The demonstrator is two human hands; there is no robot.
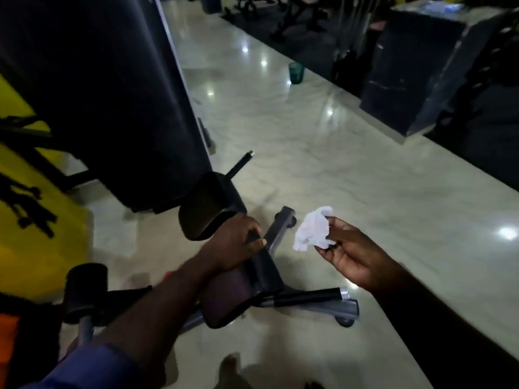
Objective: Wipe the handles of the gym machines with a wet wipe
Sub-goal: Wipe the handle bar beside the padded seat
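**Wipe in hand at the gym machine**

A person leans over a low gym machine [283, 228] on a polished marble floor [365, 178]. The right hand [354, 256], palm up, pinches a crumpled white wet wipe [313, 233] at the fingertips and holds it in the air above the floor, just right of the machine's frame and apart from it. The left hand [238, 242], at the end of a blue sleeve [92, 369], curls its fingers over the black frame bar [264, 265] between a black pad [205, 206] and a maroon pad [227, 293]. A black-gripped handle [309, 297] with a silver end cap juts right below the maroon pad, well clear of the wipe. A second handle [241, 161] sticks out beyond the black pad. A green container [296, 73] stands on the floor in the background.
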